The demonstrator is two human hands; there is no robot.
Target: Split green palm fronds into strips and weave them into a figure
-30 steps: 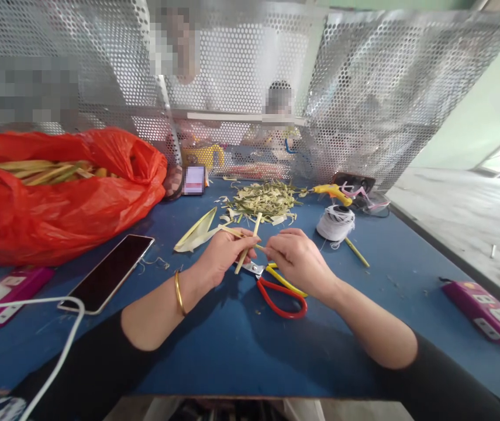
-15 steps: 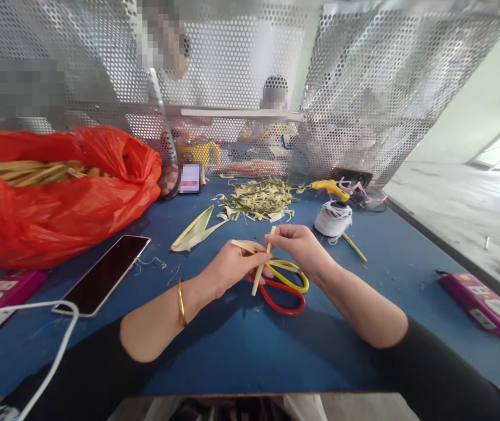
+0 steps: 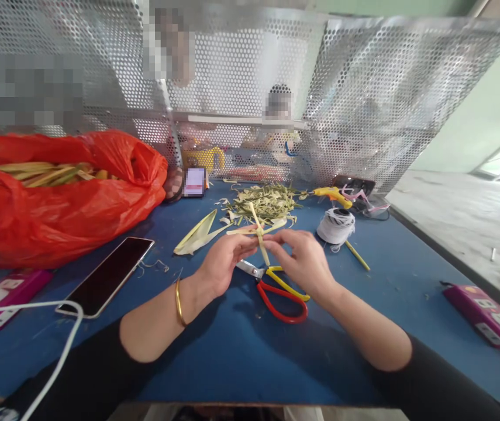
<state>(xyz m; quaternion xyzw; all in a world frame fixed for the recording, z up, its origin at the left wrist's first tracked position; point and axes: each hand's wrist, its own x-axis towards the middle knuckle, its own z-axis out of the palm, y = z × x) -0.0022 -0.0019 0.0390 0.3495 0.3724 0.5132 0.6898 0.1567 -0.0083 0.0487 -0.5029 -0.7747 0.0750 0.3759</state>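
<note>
Pale yellow-green leaf strips [image 3: 259, 233] cross each other in front of me, with ends pointing up, down, left and right. My left hand [image 3: 222, 262] is closed on them from the left, its fingers partly behind the crossing. From the right, the bent fingers of my right hand [image 3: 304, 257] pinch the strips close to the crossing. Just below my hands, scissors [image 3: 283, 313] with one red and one yellow handle lie on the blue table [image 3: 214, 362]. Part of their blades is hidden by my left hand.
A split husk-like leaf [image 3: 195, 237] and a heap of leaf scraps [image 3: 265, 202] lie beyond. Left are a red plastic bag [image 3: 69, 213] and a phone [image 3: 107, 278]. White string [image 3: 336, 227], a yellow glue gun [image 3: 333, 196] and a purple power strip [image 3: 489, 316] sit right. Perforated mesh stands behind.
The strips, earlier held at a slant over the scissors, now form a cross higher up. My hands have shifted, exposing the scissors' pivot. The view has tilted slightly.
</note>
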